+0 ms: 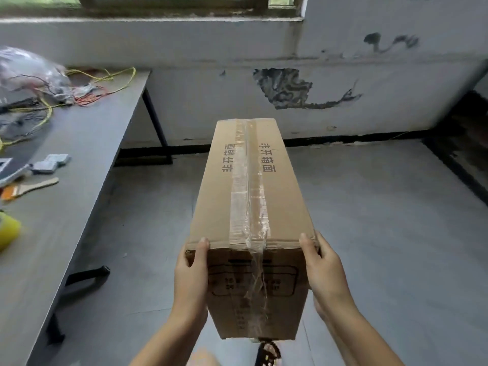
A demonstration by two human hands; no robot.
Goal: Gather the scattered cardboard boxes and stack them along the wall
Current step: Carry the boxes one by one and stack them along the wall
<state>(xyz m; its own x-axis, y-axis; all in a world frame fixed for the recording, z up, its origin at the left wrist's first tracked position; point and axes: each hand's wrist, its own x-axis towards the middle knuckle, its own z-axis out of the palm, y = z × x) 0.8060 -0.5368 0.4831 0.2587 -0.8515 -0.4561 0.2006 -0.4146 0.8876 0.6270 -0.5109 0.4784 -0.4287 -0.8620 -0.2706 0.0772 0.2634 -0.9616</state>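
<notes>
Left hand (190, 270) and right hand (325, 270) grip the near end of a taped cardboard box (250, 196) from both sides, thumbs on top, held above the floor (383, 233), pointing toward the wall (211, 83), beside a table (79, 159).

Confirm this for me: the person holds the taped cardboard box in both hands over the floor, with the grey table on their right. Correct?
One detail is wrong: the grey table stands on the person's left, not their right, as the head view shows. The rest holds: the left hand and the right hand each grip a side of the taped cardboard box, held over the floor.
</notes>
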